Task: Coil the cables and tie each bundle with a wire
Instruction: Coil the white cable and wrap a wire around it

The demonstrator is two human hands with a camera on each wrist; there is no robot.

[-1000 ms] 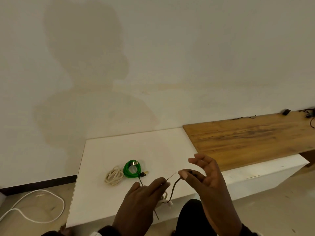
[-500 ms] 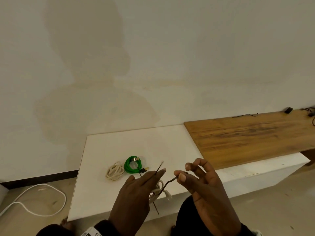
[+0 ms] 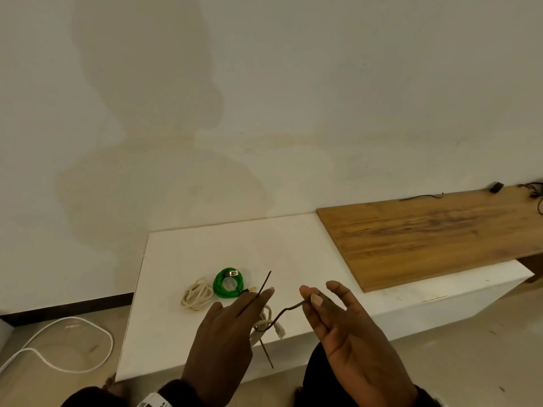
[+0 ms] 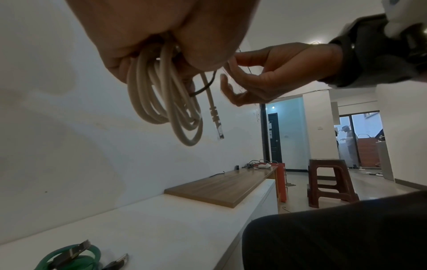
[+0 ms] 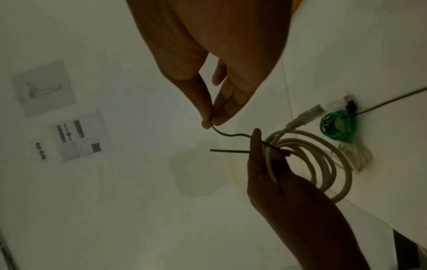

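My left hand (image 3: 232, 324) grips a coiled cream cable (image 4: 161, 102) above the white bench's (image 3: 182, 333) front edge; the coil (image 5: 323, 160) hangs under my palm with its plug (image 4: 217, 126) dangling. A dark tie wire (image 3: 286, 312) passes round the bundle, one end sticking up past my left fingertips. My right hand (image 3: 317, 301) pinches the wire's other end (image 5: 211, 126) between thumb and forefinger, a short way to the right of the coil. On the bench lie a tied green cable coil (image 3: 228, 283) and a small cream coil (image 3: 197, 293).
A wooden board (image 3: 426, 236) covers the bench's right part, with a small black device (image 3: 496, 187) and thin black leads at its far end. A white cable (image 3: 58, 345) loops on the floor at left. A brown stool (image 4: 330, 180) stands beyond the bench.
Both hands have drifted slightly apart and the wire between them is drawn out longer. The wire end by my left fingers now points higher up.
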